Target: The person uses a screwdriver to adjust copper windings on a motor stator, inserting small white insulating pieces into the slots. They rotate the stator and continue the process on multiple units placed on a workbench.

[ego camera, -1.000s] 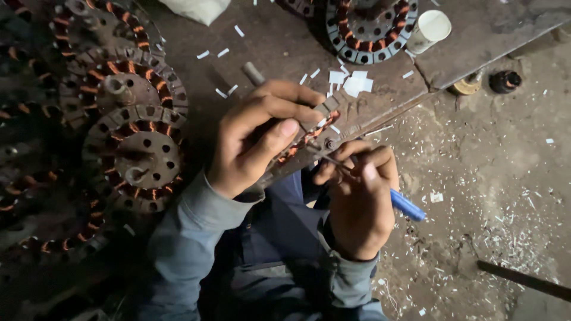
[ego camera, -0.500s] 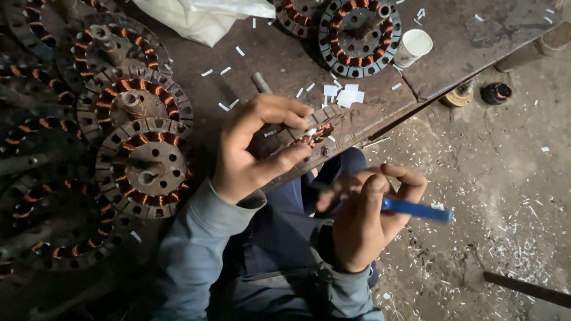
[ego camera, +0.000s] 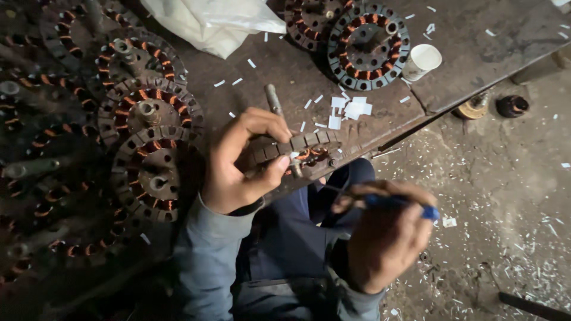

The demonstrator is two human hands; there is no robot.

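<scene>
Right hand [ego camera: 380, 238] lower; one stator [ego camera: 294, 151].

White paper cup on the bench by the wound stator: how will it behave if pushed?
The paper cup looks thin-walled and empty, so probably very light and easy to crush. It stands upright near the bench edge; a sideways push would likely tip it or slide it off. Once down, it would probably roll in a curve, being tapered.
</scene>
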